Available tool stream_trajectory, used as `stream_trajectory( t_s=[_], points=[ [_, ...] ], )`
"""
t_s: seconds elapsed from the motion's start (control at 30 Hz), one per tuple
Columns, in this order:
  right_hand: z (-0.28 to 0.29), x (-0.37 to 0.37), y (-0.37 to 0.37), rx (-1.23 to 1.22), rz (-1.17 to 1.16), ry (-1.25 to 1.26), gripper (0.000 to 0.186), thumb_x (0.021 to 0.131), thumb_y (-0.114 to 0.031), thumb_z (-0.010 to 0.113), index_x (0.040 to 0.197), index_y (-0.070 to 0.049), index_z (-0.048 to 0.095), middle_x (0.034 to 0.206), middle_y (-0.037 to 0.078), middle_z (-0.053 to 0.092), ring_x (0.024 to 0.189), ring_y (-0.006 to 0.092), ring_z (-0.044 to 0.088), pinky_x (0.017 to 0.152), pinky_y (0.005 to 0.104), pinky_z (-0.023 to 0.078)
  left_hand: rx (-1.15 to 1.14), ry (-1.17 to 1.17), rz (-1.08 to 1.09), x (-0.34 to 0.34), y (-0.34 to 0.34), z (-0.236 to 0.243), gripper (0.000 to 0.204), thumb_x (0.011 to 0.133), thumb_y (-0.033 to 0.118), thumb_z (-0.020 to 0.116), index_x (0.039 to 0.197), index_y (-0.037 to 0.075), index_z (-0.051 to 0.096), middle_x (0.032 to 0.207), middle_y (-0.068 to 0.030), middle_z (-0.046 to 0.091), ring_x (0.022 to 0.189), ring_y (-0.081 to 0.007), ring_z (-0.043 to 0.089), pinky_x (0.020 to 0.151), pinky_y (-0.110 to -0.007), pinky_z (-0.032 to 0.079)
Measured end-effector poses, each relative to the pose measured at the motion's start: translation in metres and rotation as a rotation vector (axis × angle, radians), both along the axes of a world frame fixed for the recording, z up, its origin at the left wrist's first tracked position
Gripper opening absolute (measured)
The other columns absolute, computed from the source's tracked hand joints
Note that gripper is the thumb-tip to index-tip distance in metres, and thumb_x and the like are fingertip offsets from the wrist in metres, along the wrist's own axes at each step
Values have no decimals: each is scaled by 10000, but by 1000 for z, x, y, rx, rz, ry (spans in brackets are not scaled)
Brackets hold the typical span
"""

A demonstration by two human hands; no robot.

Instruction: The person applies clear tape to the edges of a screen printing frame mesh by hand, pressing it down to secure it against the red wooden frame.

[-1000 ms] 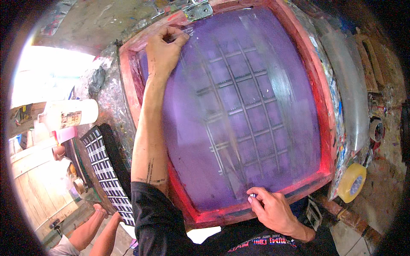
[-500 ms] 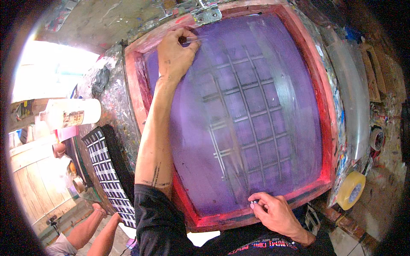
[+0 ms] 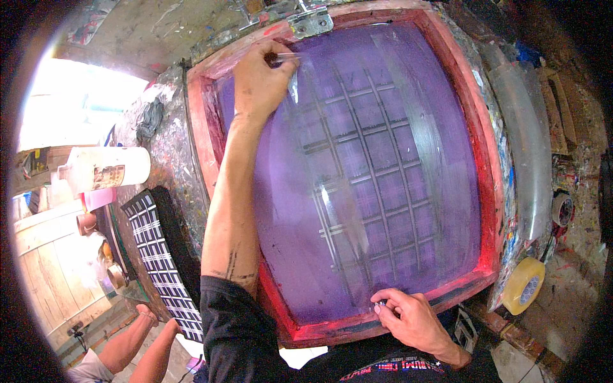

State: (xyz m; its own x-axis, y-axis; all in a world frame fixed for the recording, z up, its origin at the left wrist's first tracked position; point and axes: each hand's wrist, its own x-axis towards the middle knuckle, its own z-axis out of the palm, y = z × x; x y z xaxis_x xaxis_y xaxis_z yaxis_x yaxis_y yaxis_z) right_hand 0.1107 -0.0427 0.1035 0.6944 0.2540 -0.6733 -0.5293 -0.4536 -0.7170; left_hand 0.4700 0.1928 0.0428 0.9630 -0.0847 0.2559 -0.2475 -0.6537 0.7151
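A screen printing frame (image 3: 490,210) with a red-stained wooden rim lies before me, its purple mesh (image 3: 281,281) bearing a grid of dark lines. At the far left corner my left hand (image 3: 263,73) is closed, pinching a strip of clear tape (image 3: 348,214). The strip runs diagonally over the mesh toward my right hand (image 3: 412,319), catching the light in places. That hand is at the near rim, thumb and fingers pinched at the strip's near end. The tape between those fingers is mostly hidden. Whether the strip's middle touches the mesh, I cannot tell.
A metal hinge clamp (image 3: 311,23) holds the frame's far edge. Left are a white plastic container (image 3: 112,167) and a black-and-white checked cloth (image 3: 159,255). A roll of clear tape (image 3: 525,286) stands at the right. Another person's legs (image 3: 137,341) show at lower left.
Both hands stay almost where they were, still pinching. The bright reflections along the clear strip have shifted, and a shiny piece shows more plainly below my left fingers.
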Motion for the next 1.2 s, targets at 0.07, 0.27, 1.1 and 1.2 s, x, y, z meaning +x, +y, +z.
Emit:
stream_trajectory(
  t_s=[0.07, 0.27, 1.1, 1.2],
  points=[
    [0, 1, 0, 7, -3, -2, 176, 953, -67, 630, 1103, 26, 640, 662, 58, 626, 597, 88, 601, 542, 280, 496, -155, -16, 32, -1, 3, 6, 213, 763, 170, 755, 926, 38, 718, 865, -113, 715, 796, -225, 680, 766, -322, 524],
    [5, 4, 0, -7, 7, 12, 178, 945, -66, 635, 1098, 25, 643, 649, 41, 598, 587, 61, 549, 523, 272, 454, 4, -81, -10, 0, -2, 4, 198, 782, 165, 724, 926, 31, 702, 814, -96, 716, 760, -184, 683, 729, -306, 521],
    [3, 5, -3, -25, 31, 50, 180, 944, -83, 633, 1089, 22, 655, 627, 19, 604, 585, 43, 544, 516, 252, 446, 50, -76, -35, 2, -5, -8, 168, 765, 129, 667, 899, 29, 681, 785, -103, 704, 737, -214, 683, 712, -330, 534],
    [1, 3, -3, -5, 13, 27, 183, 942, -79, 638, 1091, 24, 653, 633, 20, 602, 591, 46, 546, 521, 254, 451, 54, -80, -39, 2, -5, -7, 170, 764, 133, 667, 899, 31, 682, 788, -107, 706, 739, -227, 686, 711, -339, 535]
  ],
)
